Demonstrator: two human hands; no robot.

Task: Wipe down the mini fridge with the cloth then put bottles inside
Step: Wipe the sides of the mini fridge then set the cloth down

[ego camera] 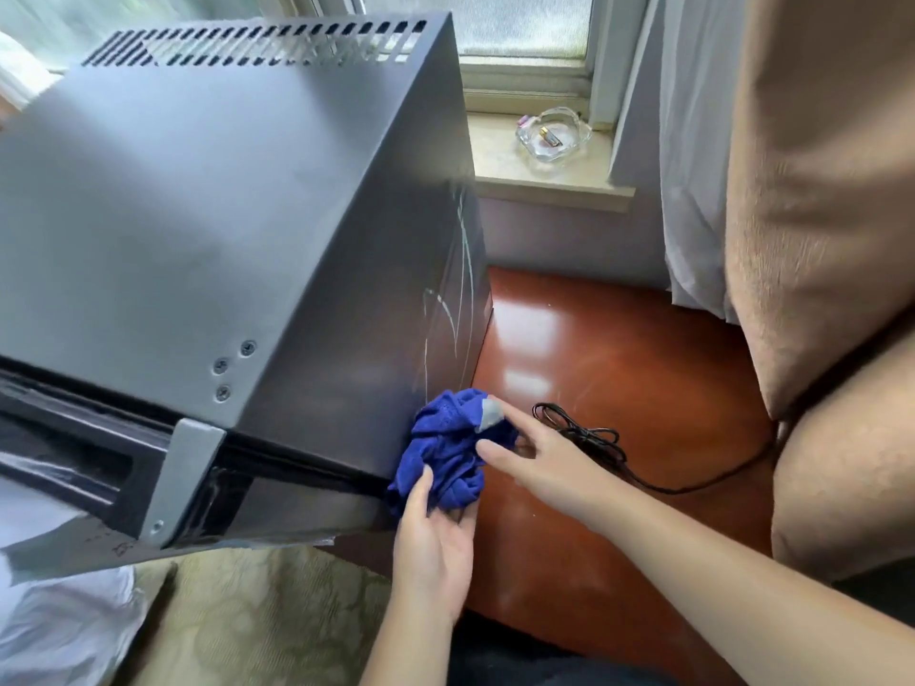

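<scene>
**A blue cloth [448, 450] is gathered at the mini fridge [173, 215], low on its right side by the front corner**

The wad is cupped from below by the left hand [435, 527], thumb curled over it, and pinched between thumb and forefinger of the right hand [544, 467]. The cloth would best be folded flat, then pressed in long overlapping strokes up the panel, where pale streaks [460, 289] are seen. Counted: one cloth, one fridge, two hands, no bottles in view. Right of the fridge one black cord [584, 433] is coiled; beyond the fridge's rear corner one glass dish [554, 133] is set.
</scene>
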